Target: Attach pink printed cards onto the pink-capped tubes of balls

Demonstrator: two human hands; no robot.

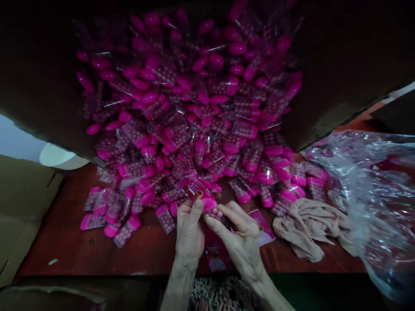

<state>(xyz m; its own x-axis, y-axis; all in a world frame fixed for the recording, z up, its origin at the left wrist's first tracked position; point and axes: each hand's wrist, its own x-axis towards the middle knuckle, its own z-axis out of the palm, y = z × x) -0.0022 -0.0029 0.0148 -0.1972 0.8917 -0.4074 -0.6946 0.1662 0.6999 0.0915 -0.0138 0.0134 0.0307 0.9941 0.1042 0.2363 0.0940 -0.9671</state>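
Observation:
Both hands meet low in the middle of the head view, around a clear container with a pink cap (209, 203) and small pink balls inside. My left hand (190, 231) is closed on a printed pink packet (193, 185), its thumb on top, right beside the cap. With thumb and fingers pinched, my right hand (238, 233) grips the ball-filled end of the container. Beyond the hands rises a large heap of similar pink-capped containers (175, 134). Another printed pink packet (263, 229) lies just right of my right hand, partly hidden by it.
The red-brown table (142, 250) ends at a front edge near my wrists. A crumpled beige cloth (311, 226) and clear plastic wrapping (372, 190) lie to the right. Cardboard (24, 216) stands at the left, near a white round object (61, 157). Dark walls flank the heap.

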